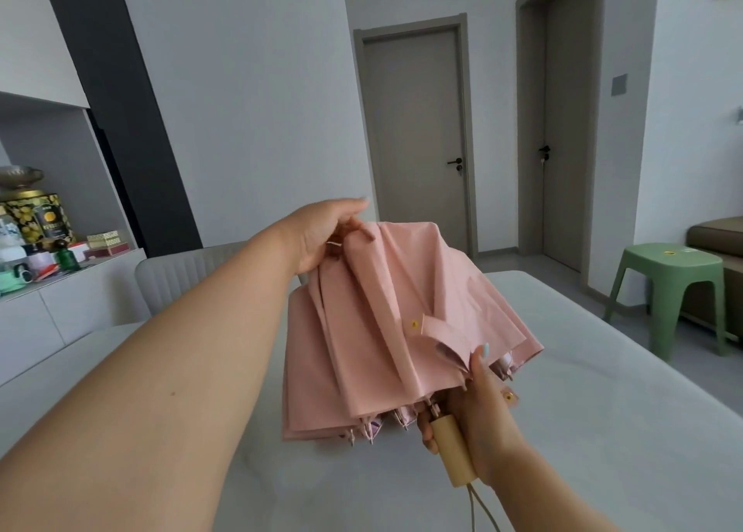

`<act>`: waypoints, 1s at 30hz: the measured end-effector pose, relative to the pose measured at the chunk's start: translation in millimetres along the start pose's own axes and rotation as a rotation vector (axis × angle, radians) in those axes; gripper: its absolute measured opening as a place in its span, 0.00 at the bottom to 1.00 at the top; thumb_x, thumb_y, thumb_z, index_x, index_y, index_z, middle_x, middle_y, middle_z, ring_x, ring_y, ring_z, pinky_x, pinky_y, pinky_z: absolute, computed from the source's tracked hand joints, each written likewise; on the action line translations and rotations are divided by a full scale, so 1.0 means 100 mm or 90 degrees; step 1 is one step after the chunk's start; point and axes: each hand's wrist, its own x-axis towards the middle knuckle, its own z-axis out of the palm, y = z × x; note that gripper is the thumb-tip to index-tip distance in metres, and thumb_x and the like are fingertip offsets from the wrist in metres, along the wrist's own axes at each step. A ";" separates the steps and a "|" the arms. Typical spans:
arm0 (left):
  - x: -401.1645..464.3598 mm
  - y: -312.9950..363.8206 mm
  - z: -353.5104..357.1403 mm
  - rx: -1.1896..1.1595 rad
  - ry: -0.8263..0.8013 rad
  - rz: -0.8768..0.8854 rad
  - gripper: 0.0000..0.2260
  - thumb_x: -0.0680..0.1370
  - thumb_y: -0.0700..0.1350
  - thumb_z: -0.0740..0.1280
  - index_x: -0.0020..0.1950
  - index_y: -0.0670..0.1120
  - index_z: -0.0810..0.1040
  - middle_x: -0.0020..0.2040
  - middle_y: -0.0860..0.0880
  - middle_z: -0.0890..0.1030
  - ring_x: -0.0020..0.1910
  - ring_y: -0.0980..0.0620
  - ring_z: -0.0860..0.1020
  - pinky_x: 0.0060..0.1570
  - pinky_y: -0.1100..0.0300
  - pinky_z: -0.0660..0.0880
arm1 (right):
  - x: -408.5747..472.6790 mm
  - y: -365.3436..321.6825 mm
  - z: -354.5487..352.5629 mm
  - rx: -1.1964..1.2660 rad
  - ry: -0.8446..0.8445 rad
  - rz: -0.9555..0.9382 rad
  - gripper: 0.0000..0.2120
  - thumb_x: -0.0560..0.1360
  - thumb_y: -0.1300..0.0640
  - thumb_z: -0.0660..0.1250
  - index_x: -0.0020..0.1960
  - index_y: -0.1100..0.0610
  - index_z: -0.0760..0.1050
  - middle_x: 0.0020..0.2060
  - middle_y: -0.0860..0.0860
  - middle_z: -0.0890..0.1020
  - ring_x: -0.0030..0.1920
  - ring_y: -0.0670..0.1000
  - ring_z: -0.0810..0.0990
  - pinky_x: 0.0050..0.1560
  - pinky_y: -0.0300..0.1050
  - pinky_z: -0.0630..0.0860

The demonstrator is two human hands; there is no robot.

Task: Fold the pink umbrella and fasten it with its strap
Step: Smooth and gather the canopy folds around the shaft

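The right hand [478, 423] was nearest, its fingers curled round the pale wooden handle [452, 449] of the pink umbrella [386, 318], with one finger raised against the hem of the canopy beside the strap [440, 330]. The strap hung loose and unfastened just above that hand, and a snap piece [508, 395] showed at the hand's outer side; another snap [414, 324] sat on the fabric just past the strap. A cord [484, 509] trailed from the handle's end below the wrist. The umbrella was collapsed but loosely pleated, spreading out away from the right hand toward the left hand [321, 234], which pinched the fabric at the far tip. Beneath both hands lay a white table [583, 431]. Beyond the left hand stood a grey chair [181, 278] and a cluttered sideboard [72, 290]; beyond the right, a green stool [667, 290] and two grey doors [414, 141].
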 end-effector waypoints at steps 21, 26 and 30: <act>-0.02 -0.08 -0.05 -0.203 0.002 0.102 0.12 0.71 0.44 0.71 0.33 0.47 0.69 0.32 0.50 0.73 0.33 0.55 0.73 0.38 0.59 0.66 | -0.06 -0.08 0.09 0.030 -0.042 -0.002 0.40 0.64 0.24 0.48 0.42 0.53 0.85 0.34 0.59 0.75 0.29 0.55 0.71 0.31 0.44 0.68; -0.03 -0.10 -0.06 -0.193 0.063 0.123 0.10 0.72 0.36 0.68 0.34 0.45 0.70 0.33 0.47 0.73 0.34 0.52 0.72 0.38 0.58 0.64 | -0.06 -0.08 0.10 0.015 -0.047 -0.014 0.41 0.65 0.24 0.47 0.46 0.55 0.84 0.32 0.59 0.76 0.28 0.55 0.71 0.31 0.44 0.68; -0.10 -0.03 -0.03 -0.075 0.109 0.131 0.07 0.71 0.38 0.68 0.45 0.47 0.77 0.40 0.51 0.76 0.40 0.56 0.74 0.43 0.61 0.66 | -0.06 -0.07 0.10 0.000 -0.036 -0.029 0.41 0.67 0.26 0.48 0.52 0.57 0.81 0.35 0.60 0.76 0.27 0.56 0.71 0.30 0.45 0.67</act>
